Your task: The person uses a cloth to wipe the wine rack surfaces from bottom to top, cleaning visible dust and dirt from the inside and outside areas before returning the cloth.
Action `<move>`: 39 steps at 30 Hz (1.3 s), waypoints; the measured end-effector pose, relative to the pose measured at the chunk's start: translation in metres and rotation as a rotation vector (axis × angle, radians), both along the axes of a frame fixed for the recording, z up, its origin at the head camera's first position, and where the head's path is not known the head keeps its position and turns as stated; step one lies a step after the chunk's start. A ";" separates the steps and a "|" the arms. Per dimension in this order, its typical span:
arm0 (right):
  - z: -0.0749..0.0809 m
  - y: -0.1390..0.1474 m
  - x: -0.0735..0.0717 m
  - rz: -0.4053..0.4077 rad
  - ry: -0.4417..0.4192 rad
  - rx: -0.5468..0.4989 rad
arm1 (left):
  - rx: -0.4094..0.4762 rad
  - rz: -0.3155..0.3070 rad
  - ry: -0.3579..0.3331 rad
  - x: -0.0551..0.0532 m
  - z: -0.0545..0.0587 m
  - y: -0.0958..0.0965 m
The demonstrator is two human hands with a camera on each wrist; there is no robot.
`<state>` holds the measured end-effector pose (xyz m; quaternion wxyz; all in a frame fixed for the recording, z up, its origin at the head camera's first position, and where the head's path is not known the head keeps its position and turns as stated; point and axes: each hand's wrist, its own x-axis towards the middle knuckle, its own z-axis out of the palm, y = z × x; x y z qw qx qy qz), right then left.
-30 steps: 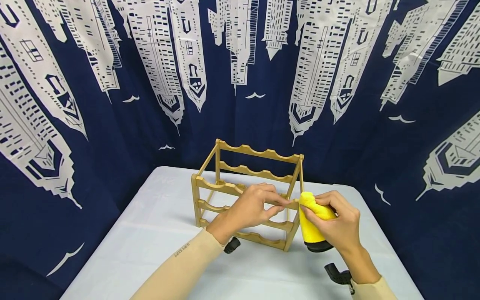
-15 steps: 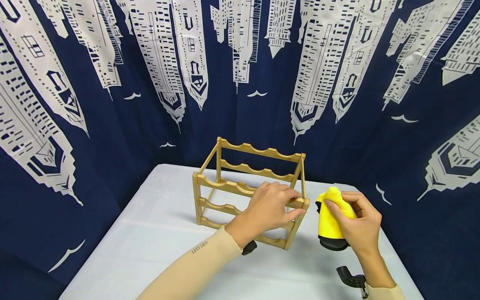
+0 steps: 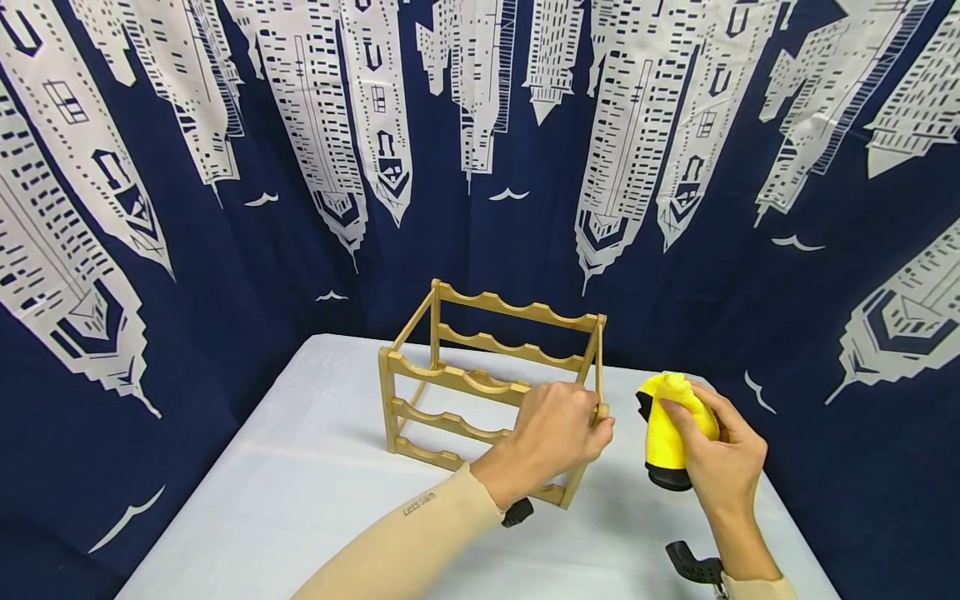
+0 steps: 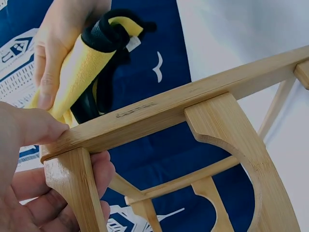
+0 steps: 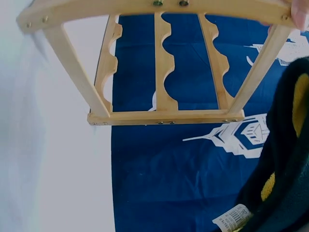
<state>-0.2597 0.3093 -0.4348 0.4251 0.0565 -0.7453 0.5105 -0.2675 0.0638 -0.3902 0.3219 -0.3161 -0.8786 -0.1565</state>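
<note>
A light wooden wine rack (image 3: pixel 450 377) with scalloped rails stands on the table. My left hand (image 3: pixel 551 429) grips the front right post at its top corner; in the left wrist view the thumb (image 4: pixel 41 126) lies on the post and the fingers curl behind the scalloped rail. To the right of the rack, my right hand (image 3: pixel 720 454) holds a bunched yellow cloth (image 3: pixel 663 437) with black edging, thumb in front. The cloth hangs above the table, apart from the rack. Its dark side (image 5: pixel 289 159) and a white barcode label (image 5: pixel 232 218) show in the right wrist view.
A white cloth covers the table (image 3: pixel 300 500). Behind it hangs a navy curtain (image 3: pixel 465 242) printed with white buildings and birds. A black wrist-camera mount (image 3: pixel 693 565) sticks out below the right hand.
My left hand has moved right along the rack's top rail and closed round its corner. My right hand has carried the yellow cloth rightward, away from that corner. The rack has hardly moved.
</note>
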 end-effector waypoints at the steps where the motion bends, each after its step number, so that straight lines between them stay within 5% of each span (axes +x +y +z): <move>1: 0.000 -0.001 0.001 -0.015 -0.006 -0.001 | 0.008 -0.014 -0.006 0.002 0.000 -0.003; 5: -0.001 -0.003 0.002 -0.035 -0.004 -0.001 | 0.034 -0.088 -0.027 0.008 -0.001 -0.016; 19: 0.000 -0.021 0.001 0.145 0.129 0.083 | 0.012 -0.354 -0.044 0.013 -0.003 -0.067; 26: 0.001 -0.027 0.003 0.196 0.207 0.137 | -0.024 -0.398 -0.053 0.017 -0.004 -0.090; 39: 0.001 -0.040 0.006 0.243 0.226 0.096 | -0.065 -0.434 -0.148 0.019 -0.009 -0.130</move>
